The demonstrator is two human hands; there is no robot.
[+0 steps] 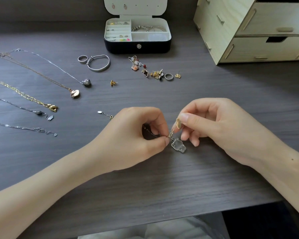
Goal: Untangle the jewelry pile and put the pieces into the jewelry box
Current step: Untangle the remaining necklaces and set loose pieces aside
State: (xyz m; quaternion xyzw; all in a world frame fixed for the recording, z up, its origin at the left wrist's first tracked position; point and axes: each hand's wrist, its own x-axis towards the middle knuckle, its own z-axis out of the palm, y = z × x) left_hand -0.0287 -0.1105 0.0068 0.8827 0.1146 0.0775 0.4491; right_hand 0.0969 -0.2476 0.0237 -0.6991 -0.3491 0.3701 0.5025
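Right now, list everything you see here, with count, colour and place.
box: one, black, white inside, far centre, open
drawers: one unit, pale wood, far right
necklaces: five, silver, gold, rose, laid out left
bangle: one, silver, before box
pile: one, mixed colours, before box
rings: two, silver, by bangle, in pile
stud: one, gold, centre
chain: one, pale, under left hand
gold charm: one, in right hand
clear charm: one, between hands
table: one, dark grey
left hand: one, pinches chain
right hand: one, pinches gold charm

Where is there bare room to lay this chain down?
Bare desk lies nearer than your left hand and right hand, and right, in front of the wooden drawer unit. Crowded: necklaces on the left, earring pile before the jewelry box.
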